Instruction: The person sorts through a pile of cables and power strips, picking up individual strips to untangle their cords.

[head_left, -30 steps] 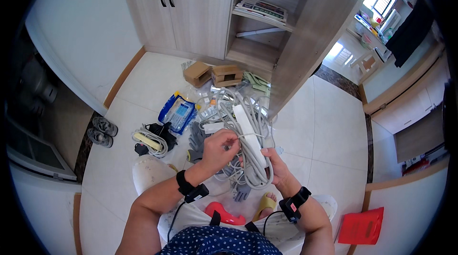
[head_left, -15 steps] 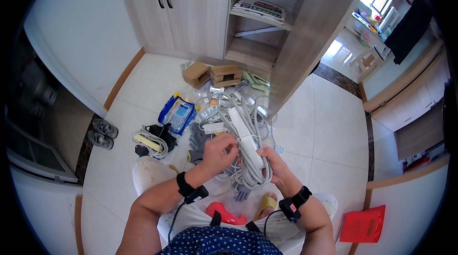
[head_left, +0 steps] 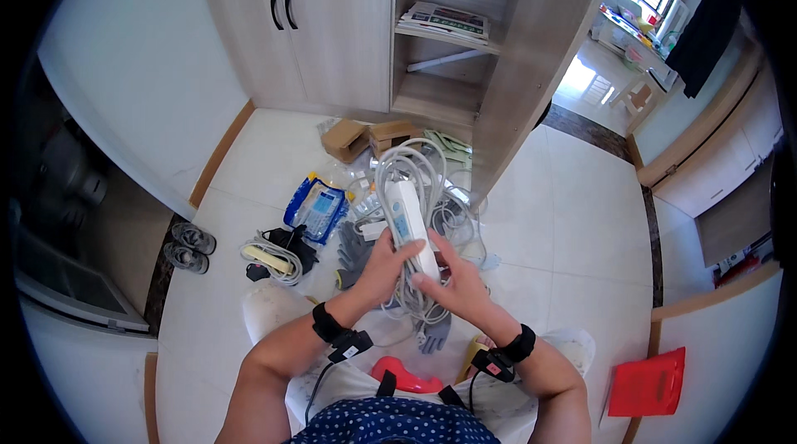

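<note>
Above my lap I hold a white power strip (head_left: pixel 408 199) tilted lengthwise, its grey cable (head_left: pixel 432 155) looped around and behind it. My left hand (head_left: pixel 382 271) grips its left side and the cable loops, with the thumb lying across the strip. At the lower right end, my right hand (head_left: pixel 459 284) closes round the strip, its thumb near the strip's bottom end. The cable loops below the strip hang between my hands and are partly hidden by them.
On the floor ahead lie cardboard boxes (head_left: pixel 344 140), a blue-and-white packet (head_left: pixel 320 210), grey gloves (head_left: pixel 354 251) and a pale strip with coiled cable (head_left: pixel 267 259). An open cabinet door (head_left: pixel 540 70) juts out at right. Shoes (head_left: pixel 189 248) stand left; a red bag (head_left: pixel 647 384) is at lower right.
The strip has turned more upright, showing a bluish label, with the loops rising above it. My left hand, pinched beside the coil before, now grips the strip. My right hand has shifted left onto its lower end.
</note>
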Tool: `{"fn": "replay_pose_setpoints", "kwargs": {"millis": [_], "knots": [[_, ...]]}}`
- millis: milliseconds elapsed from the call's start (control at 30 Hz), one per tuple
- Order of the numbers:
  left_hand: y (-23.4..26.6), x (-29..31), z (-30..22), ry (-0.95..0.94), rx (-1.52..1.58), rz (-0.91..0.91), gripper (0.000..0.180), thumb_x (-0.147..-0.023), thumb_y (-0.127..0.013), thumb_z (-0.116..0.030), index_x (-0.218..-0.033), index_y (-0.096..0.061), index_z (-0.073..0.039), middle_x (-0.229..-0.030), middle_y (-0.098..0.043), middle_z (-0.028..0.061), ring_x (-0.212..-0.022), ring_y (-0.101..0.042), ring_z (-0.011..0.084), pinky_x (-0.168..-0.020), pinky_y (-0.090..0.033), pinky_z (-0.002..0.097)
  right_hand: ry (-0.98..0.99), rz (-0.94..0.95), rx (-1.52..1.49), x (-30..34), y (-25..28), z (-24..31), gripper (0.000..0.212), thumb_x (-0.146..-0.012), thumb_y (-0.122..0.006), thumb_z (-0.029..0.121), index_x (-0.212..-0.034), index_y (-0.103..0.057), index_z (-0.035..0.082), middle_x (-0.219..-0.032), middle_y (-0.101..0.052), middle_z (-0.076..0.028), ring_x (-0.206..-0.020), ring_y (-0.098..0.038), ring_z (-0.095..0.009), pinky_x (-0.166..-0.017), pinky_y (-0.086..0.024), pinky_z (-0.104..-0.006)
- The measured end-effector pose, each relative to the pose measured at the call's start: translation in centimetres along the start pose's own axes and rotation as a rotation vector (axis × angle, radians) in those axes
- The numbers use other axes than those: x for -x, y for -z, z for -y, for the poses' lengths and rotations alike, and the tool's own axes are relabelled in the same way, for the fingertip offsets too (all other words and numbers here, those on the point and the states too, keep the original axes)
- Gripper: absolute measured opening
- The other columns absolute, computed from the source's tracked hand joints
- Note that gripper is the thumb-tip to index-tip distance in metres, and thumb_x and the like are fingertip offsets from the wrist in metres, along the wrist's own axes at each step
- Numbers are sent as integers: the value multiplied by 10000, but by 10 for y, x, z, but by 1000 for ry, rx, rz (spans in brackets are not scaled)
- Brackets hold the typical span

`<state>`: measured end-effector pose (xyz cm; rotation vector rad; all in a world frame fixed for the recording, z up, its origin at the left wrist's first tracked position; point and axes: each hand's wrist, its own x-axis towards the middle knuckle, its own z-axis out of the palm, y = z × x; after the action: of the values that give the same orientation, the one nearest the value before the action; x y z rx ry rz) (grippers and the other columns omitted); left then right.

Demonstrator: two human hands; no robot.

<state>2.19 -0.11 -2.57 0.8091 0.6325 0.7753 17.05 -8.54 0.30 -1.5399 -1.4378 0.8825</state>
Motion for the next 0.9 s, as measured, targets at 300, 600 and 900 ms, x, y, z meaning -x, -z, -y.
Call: {"fn": "replay_pose_setpoints", "kwargs": {"millis": [300,600,900], "knots": [[-1,4,2,-107,21,-32,492,-976,-543,-278,-1359,-360,-31,-1203,-538,95,-1053,-571,179,-903,-484,328,-141,103,-345,1,-19,3,987,-781,-743,302,-1504,-135,18,-1315,-452,-247,-1087,-576,-254,-879,-488,-355],[-2,8,-5,-57,244,-46,485,-969,-565,-226,-1351,-355,-16,-1191,-546,107,-1075,-574,208,-944,-477,359,-170,-24,133,5,-19,31,1014,-725,-751,327,-1470,-168,-39,-1176,-591,-291,-1024,-627,-416,-876,-503,-409],[3,17,-32,-169,335,77,431,-947,-571,-198,-1308,-400,-35,-1227,-557,108,-1178,-516,222,-1014,-418,453,-4,12,-355,-4,-26,11,837,-773,-717,219,-1449,-283,-19,-1339,-494,-197,-1159,-548,-263,-956,-453,-335]]}}
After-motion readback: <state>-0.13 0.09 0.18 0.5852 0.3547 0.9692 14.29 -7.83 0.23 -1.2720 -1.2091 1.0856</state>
